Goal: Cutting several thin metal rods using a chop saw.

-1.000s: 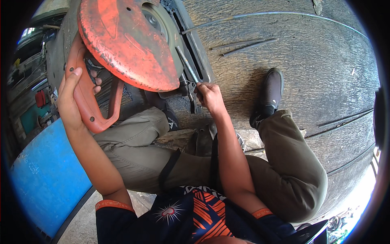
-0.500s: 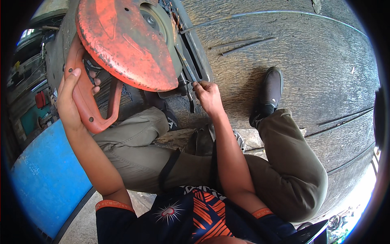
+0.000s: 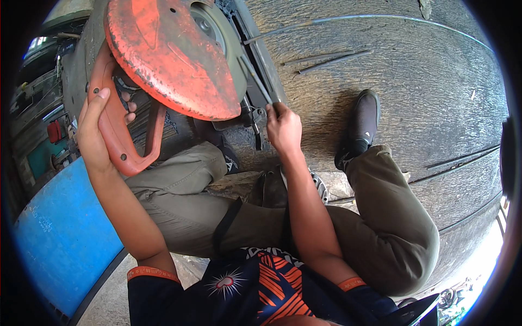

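Observation:
A chop saw with a worn orange blade guard [image 3: 174,65] fills the upper left. Its orange handle [image 3: 111,130] is gripped by my left hand [image 3: 98,122], thumb on the near side and fingers curled through the loop. My right hand [image 3: 284,129], closed, pinches the near end of a thin metal rod [image 3: 255,79]. That rod slants up and left alongside the grey cutting disc [image 3: 236,65], over the saw base. Just left of my right hand is the saw's dark clamp screw [image 3: 251,117]. The rod's far end is close to the disc; whether they touch, I cannot tell.
Two short metal rods [image 3: 331,61] lie on the worn wooden board [image 3: 424,87], beyond which a long thin rod [image 3: 348,18] stretches right from the saw. A blue plastic drum [image 3: 68,228] stands at my left. My shoe [image 3: 365,117] rests on the board.
The sparks at the disc are gone. My right hand has shifted slightly right and up, and the rod has swung away from the clamp. The saw handle has barely moved.

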`<state>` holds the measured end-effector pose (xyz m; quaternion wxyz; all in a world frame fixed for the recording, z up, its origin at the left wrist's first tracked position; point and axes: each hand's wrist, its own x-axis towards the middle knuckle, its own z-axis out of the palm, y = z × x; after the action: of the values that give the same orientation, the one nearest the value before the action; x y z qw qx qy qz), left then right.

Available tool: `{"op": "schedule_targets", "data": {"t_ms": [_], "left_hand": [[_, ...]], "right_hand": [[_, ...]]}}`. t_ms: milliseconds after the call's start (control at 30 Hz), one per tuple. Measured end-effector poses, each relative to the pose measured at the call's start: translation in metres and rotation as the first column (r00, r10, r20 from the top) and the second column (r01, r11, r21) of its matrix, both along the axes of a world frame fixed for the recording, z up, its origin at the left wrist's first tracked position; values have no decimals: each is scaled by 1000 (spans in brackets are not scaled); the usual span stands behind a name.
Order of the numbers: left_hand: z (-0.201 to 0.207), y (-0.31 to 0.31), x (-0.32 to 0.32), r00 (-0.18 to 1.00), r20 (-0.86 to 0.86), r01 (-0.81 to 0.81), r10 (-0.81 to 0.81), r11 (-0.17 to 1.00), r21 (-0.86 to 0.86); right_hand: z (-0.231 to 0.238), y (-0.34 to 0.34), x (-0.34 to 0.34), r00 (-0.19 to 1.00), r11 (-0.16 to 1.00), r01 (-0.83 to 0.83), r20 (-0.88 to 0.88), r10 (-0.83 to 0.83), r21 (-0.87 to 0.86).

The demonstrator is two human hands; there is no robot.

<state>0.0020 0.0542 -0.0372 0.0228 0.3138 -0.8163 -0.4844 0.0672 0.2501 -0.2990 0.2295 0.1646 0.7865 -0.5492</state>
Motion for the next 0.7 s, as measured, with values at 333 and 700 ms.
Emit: {"op": "schedule_targets", "data": {"t_ms": [333,700], "left_hand": [[0,0,1,1000,5,7,-7,1000,3],[1,-5,1,1000,14,2,-1,1000,-26]], "right_hand": [[-28,6,4,948,846,249,296,-114,-471],[-30,7,6,945,825,236,319,-72,-514]]}}
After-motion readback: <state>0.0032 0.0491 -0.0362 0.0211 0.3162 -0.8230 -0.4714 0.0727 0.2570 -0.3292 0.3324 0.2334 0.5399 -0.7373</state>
